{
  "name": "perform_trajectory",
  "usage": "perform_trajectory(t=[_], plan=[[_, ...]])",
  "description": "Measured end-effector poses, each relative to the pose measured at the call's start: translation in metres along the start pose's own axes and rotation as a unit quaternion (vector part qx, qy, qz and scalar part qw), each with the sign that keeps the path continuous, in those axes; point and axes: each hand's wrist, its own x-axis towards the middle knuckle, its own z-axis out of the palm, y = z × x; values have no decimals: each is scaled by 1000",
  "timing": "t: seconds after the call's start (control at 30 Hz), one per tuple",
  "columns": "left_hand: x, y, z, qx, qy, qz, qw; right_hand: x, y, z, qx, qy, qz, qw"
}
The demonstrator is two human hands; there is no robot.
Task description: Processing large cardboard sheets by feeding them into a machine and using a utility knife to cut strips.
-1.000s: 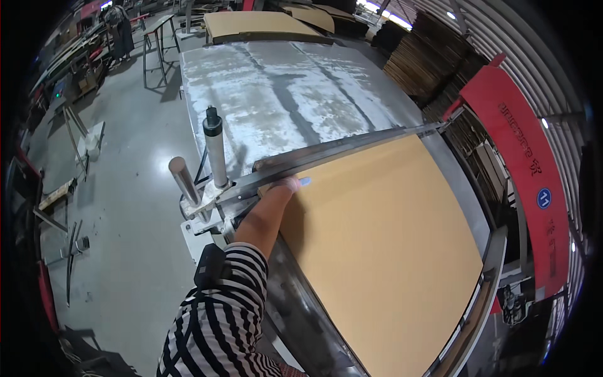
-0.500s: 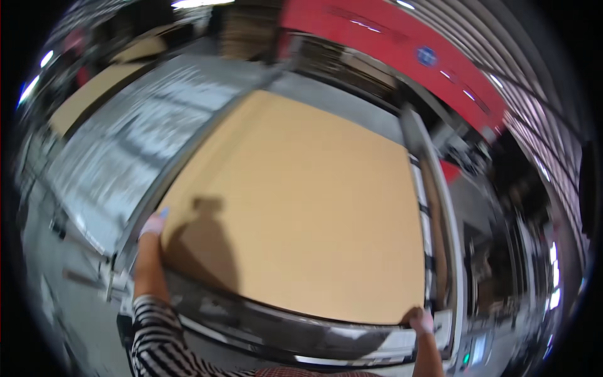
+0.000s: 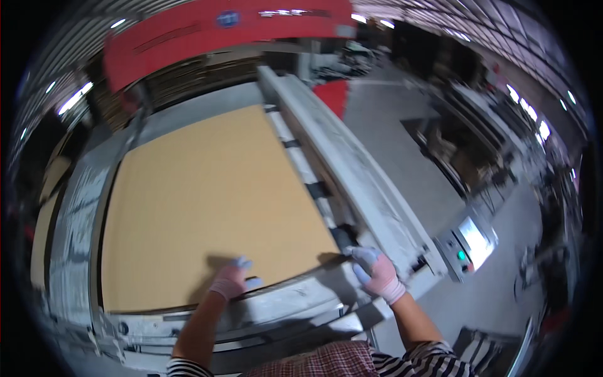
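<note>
A large tan cardboard sheet [image 3: 207, 201] lies flat on the bed of a machine. Over its near edge hovers my left hand [image 3: 233, 278], in a pink glove with pale blue fingertips; thumb and fingers are apart, with nothing between them. My right hand [image 3: 379, 276], gloved alike, is just beyond the sheet's near right corner, above the grey frame [image 3: 314, 289]. Its thumb stands away from the fingers, and no held thing shows. Whether its fingertips touch the frame I cannot tell.
A red machine beam [image 3: 188, 38] spans the far side, with stacked cardboard [image 3: 188, 78] beneath. Along the right runs a long grey rail [image 3: 358, 163]. A control panel with a lit screen [image 3: 476, 242] and green button [image 3: 461, 255] stands right of it.
My view has swung to the right. The left hand has left the sheet's left edge for its near edge, closer to the right hand. The right hand has opened off the near right corner.
</note>
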Motion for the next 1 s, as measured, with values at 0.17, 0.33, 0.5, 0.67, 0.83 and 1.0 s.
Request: perform_trajectory(t=[0.17, 0.33, 0.5, 0.67, 0.83, 1.0], plan=[[101, 194, 22, 41, -106, 74, 991, -59, 104, -146, -99, 179, 143, 968], [169, 243, 66, 105, -70, 19, 992, -189, 277, -250, -239, 175, 445, 845], [168, 259, 66, 72, -36, -54, 995, -210, 328, -270, -309, 90, 472, 820], [168, 265, 67, 50, -35, -100, 993, -209, 354, -260, -319, 47, 466, 824], [174, 290, 50, -27, -62, -144, 987, -208, 356, -266, -320, 50, 466, 823], [176, 262, 57, 75, -31, -63, 995, -193, 345, -258, -325, 154, 407, 839]])
